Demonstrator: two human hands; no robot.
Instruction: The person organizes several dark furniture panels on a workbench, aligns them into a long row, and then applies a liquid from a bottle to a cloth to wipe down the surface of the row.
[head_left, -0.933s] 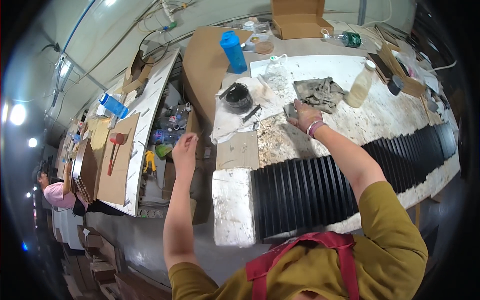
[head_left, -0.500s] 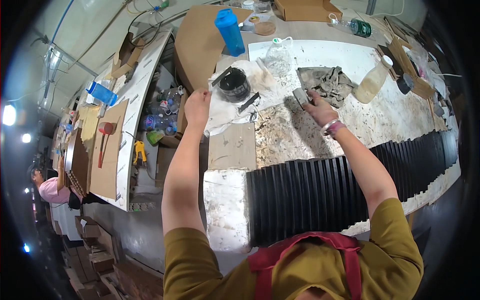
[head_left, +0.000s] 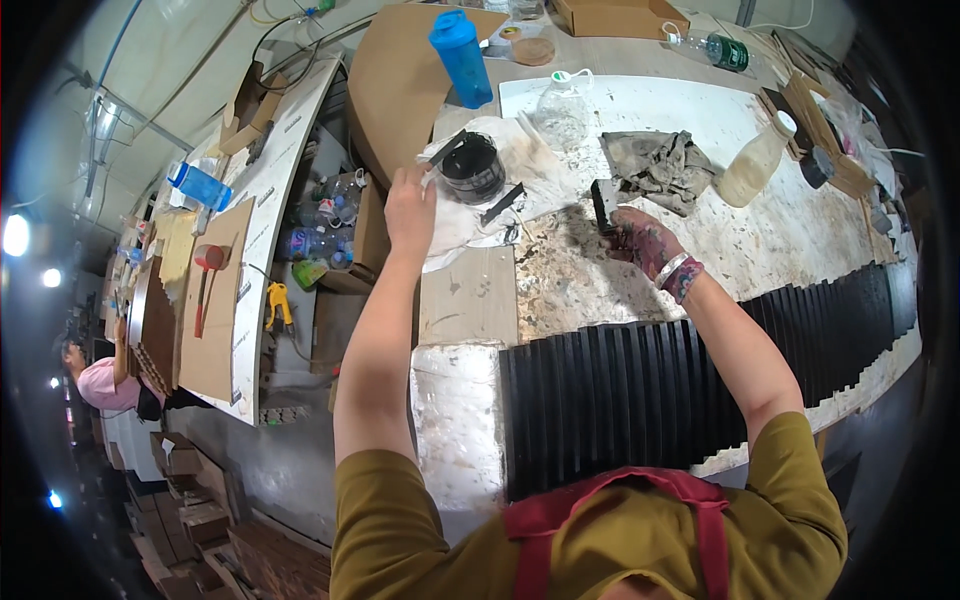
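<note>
My left hand (head_left: 410, 208) is at the left edge of a white cloth, fingers stretched toward the near end of a flat dark stick (head_left: 447, 150). That stick lies across the rim of a clear tub of black paste or paint (head_left: 472, 168). Whether my fingertips touch it, I cannot tell. My right hand (head_left: 645, 242), its palm side covered in something dark, patterned and stained, grips a small block (head_left: 603, 204) with a black face, above the stained board. A crumpled grey rag (head_left: 660, 168) lies just beyond it. Another black-smeared strip (head_left: 502, 203) rests on the cloth (head_left: 525, 160).
A row of black ribbed strips (head_left: 620, 400) lies along the near edge. Behind stand a blue shaker bottle (head_left: 460, 60), a clear jug (head_left: 562, 110) and a bottle of cloudy liquid (head_left: 757, 160). A person in pink (head_left: 105, 383) is at the far left.
My left hand has gone from a fist to stretched fingers, closer to the stick. My right hand has turned, so the block shows its black face instead of its grey one.
</note>
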